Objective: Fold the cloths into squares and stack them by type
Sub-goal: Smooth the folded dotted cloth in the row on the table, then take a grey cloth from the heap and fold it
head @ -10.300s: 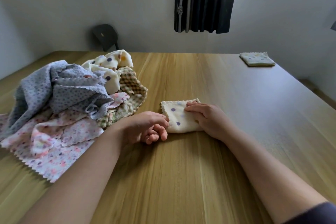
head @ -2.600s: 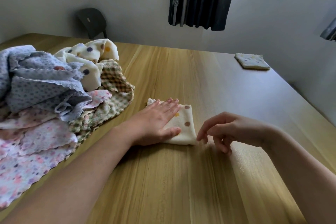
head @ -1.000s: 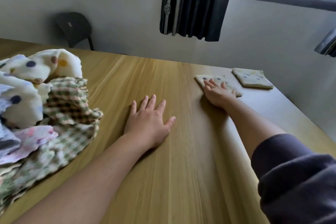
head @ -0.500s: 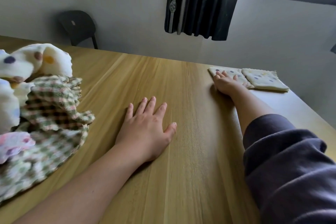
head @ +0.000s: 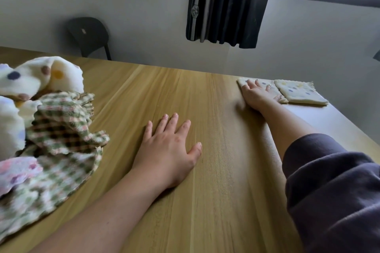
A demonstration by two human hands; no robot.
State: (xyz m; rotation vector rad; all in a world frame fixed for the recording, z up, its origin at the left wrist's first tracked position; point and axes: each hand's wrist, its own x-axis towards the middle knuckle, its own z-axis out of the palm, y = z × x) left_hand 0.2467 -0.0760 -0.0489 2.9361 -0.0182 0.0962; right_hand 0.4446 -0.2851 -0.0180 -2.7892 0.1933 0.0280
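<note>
Wooden table [head: 216, 170]: cloth pile [head: 57, 129] left, folded cloths [head: 298, 93] far right.

Bare wood runs down the middle of the table [head: 218, 170], open from the near edge to the far edge between the two arms. The left side is blocked by a loose heap of cloths [head: 55, 129] (checked, dotted and flowered, piled high) lying near the left hand [head: 170, 148], which rests flat on the wood. At the far right corner the right hand [head: 255, 94] covers a folded dotted cloth [head: 241, 83], with a second folded cloth [head: 298, 93] just beside it. The dark sleeve [head: 339, 191] bars the near right.
</note>
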